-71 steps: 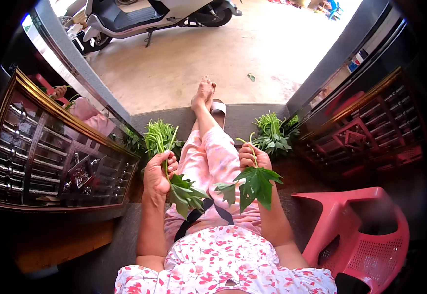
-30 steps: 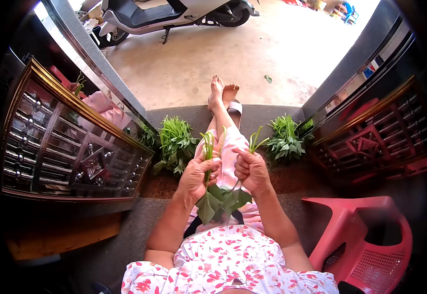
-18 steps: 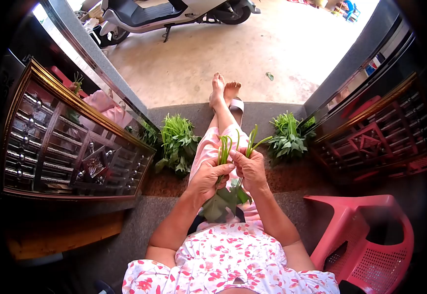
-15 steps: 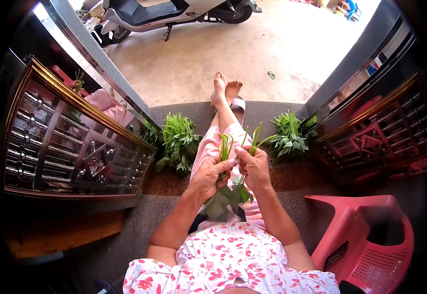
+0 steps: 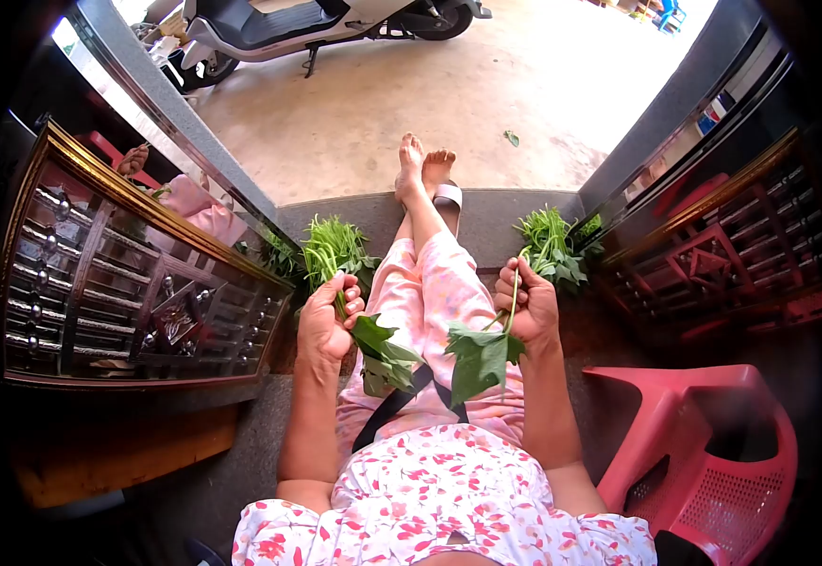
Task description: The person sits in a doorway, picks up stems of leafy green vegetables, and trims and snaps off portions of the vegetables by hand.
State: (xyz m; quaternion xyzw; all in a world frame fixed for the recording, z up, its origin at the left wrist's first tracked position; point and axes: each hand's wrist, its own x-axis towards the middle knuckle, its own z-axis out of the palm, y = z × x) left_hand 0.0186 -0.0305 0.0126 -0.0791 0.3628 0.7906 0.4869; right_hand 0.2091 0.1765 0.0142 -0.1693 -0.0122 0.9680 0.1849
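Over the left thigh, my left hand [image 5: 329, 319] is closed around leafy green stems, and their broad leaves [image 5: 385, 357] hang toward the lap. My right hand [image 5: 530, 304], above the right thigh, pinches a long thin leafy stem [image 5: 513, 294] whose large leaf [image 5: 479, 362] droops below the fingers. A gap separates the two hands. Beyond the left hand lies a bundle of greens [image 5: 334, 247], partly hidden by that hand, with its cut stems pointing up and away. Another bundle of greens [image 5: 554, 247] lies just past the right hand.
Outstretched legs in pink trousers [image 5: 451, 283] rest across the stone sill, feet crossed. A pink plastic chair [image 5: 685, 453] stands at the right. Ornate door panels [image 5: 147, 283] flank both sides. Outside, a scooter [image 5: 317, 28] is parked on concrete, with a loose leaf [image 5: 511, 138] nearby.
My hands, close together over the lap before, have moved apart to either side. Leafy stems are now divided between them, and the several stems that stuck up from the right hand are down to one.
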